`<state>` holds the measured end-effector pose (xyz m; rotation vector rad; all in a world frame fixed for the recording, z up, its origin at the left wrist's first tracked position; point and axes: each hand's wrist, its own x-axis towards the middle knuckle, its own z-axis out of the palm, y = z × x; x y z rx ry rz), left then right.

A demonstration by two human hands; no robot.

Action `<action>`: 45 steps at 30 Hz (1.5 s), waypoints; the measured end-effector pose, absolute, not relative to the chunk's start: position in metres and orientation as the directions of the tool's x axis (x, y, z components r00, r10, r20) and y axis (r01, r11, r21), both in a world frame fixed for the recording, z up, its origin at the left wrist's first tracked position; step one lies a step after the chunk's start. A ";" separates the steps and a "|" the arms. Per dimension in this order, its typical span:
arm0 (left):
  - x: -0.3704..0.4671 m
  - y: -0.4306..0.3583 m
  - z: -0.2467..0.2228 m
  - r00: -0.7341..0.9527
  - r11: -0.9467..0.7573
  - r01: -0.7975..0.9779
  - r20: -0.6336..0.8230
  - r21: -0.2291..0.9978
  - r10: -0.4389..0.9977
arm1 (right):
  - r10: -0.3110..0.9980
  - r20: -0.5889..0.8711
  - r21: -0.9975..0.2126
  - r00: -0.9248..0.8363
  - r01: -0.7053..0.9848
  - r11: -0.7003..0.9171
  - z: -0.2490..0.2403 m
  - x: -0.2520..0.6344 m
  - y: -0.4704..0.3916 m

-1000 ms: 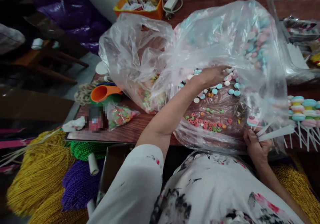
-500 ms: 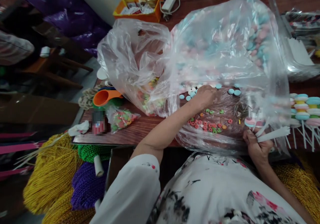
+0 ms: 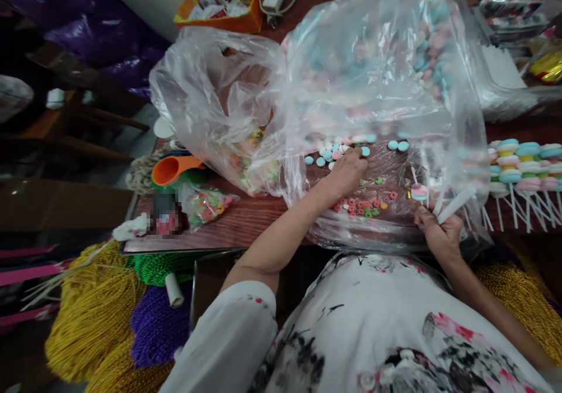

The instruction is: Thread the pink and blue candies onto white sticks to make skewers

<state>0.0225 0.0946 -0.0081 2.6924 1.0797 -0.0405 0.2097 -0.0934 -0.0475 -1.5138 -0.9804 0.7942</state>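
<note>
Your bag [image 3: 364, 59] lies at 1 o'clock; your left hand [image 3: 350, 173] has drawn back toward you, putting discs [image 3: 327, 154] at its 11 o'clock within reach, its grip's opening and contents unclear. At its 4 o'clock, your right hand [image 3: 442, 233] stays closed on sticks [image 3: 457, 202].

A gap runs between the left hand [image 3: 349, 173] and right hand [image 3: 439, 229], right of center, above small rings [image 3: 360, 211]. A bulging plastic bag [image 3: 364, 59] bars the upper center; stacked discs [image 3: 522, 167] on sticks [image 3: 514, 205] line the right edge.
</note>
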 end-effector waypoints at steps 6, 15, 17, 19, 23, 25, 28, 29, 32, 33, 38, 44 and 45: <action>0.021 0.088 -0.005 0.685 -0.647 0.725 -0.142 0.237 0.715 | 0.920 0.004 -0.979 0.392 0.189 -0.077 -0.049 0.209 -0.093; 0.016 0.083 -0.014 0.355 -0.185 0.259 0.084 0.948 0.931 | 0.949 0.119 -0.931 0.291 0.366 0.004 -0.049 0.208 -0.087; 0.014 0.077 -0.014 0.362 0.035 0.001 -0.033 0.999 0.931 | 0.953 0.138 -0.917 0.268 0.399 0.021 -0.048 0.207 -0.084; 0.012 0.071 -0.012 0.399 0.165 -0.170 -0.086 0.971 0.913 | 0.960 0.154 -0.900 0.232 0.434 0.039 -0.045 0.206 -0.081; 0.009 0.061 -0.007 0.405 0.238 -0.250 -0.122 0.939 0.906 | 0.970 0.185 -0.870 0.157 0.484 0.088 -0.038 0.208 -0.073; 0.009 0.058 -0.006 0.401 0.223 -0.238 -0.113 0.945 0.909 | 0.969 0.208 -0.849 0.135 0.517 0.110 -0.035 0.211 -0.071; 0.008 0.052 -0.005 0.387 0.150 -0.215 -0.057 0.965 0.920 | 0.962 0.255 -0.802 0.094 0.576 0.157 -0.035 0.216 -0.070; 0.007 0.051 -0.005 0.384 0.110 -0.200 -0.026 0.974 0.923 | 0.959 0.273 -0.784 0.076 0.595 0.176 -0.035 0.218 -0.070; 0.002 0.048 -0.006 0.375 -0.072 -0.106 0.107 0.992 0.921 | 0.951 0.306 -0.728 0.034 0.653 0.211 -0.033 0.224 -0.074; 0.000 0.047 -0.007 0.375 -0.145 -0.066 0.160 0.987 0.913 | 0.948 0.316 -0.713 0.028 0.666 0.217 -0.032 0.225 -0.076; -0.006 0.042 -0.014 0.409 -0.449 0.053 0.390 0.892 0.825 | 0.934 0.356 -0.678 -0.014 0.684 0.269 -0.026 0.229 -0.084; -0.007 0.036 -0.013 0.482 -0.670 0.117 0.548 0.733 0.684 | 0.966 0.220 -0.573 -0.135 0.784 0.240 -0.028 0.229 -0.086; -0.008 0.035 -0.013 0.516 -0.689 0.118 0.548 0.715 0.658 | 0.966 0.217 -0.561 -0.142 0.791 0.243 -0.028 0.229 -0.087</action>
